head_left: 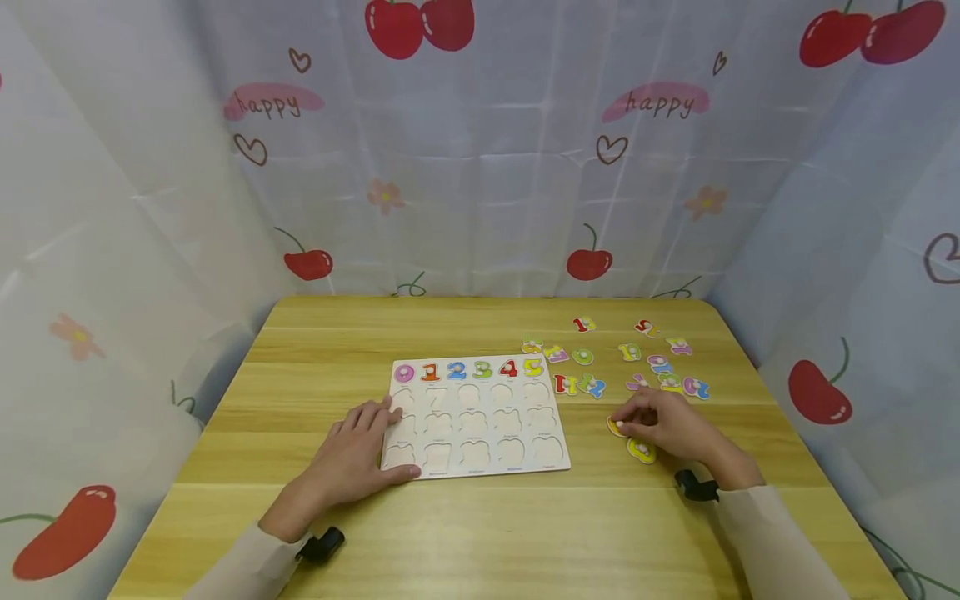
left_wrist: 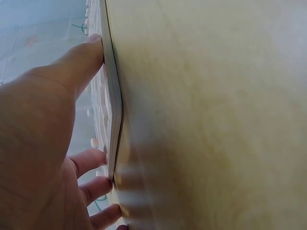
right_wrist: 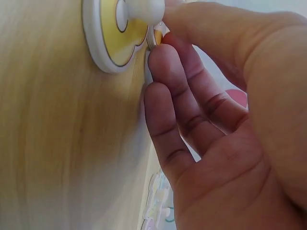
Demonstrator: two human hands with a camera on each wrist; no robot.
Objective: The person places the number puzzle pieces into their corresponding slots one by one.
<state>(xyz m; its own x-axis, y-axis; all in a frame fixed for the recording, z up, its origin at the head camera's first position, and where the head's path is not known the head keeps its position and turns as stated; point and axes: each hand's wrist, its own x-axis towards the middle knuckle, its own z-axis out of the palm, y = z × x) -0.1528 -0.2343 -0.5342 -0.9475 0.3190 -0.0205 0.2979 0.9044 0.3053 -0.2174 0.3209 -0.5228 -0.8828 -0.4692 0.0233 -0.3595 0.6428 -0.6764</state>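
Note:
A white wooden number puzzle board [head_left: 456, 442] lies on the table, with coloured number pieces 0 to 5 in its top row and bare recesses below. My left hand [head_left: 358, 450] rests at its left side, fingers spread, the thumb on the front edge and a fingertip on the left part. In the left wrist view the thumb and fingers touch the board's edge [left_wrist: 114, 110]. My right hand [head_left: 671, 427] pinches a small yellow-orange puzzle piece [head_left: 614, 427], mostly covered by the fingers. Just in front of that hand lies a yellow puzzle piece [head_left: 641, 451] with a white knob [right_wrist: 148, 10].
Loose number pieces are scattered right of and behind the board, among them a green 0 [head_left: 582, 357], a red-and-yellow piece [head_left: 584, 324] and a purple-and-blue piece [head_left: 696, 387]. Cherry-printed curtains [head_left: 487, 183] surround the wooden table [head_left: 480, 533] at back and sides.

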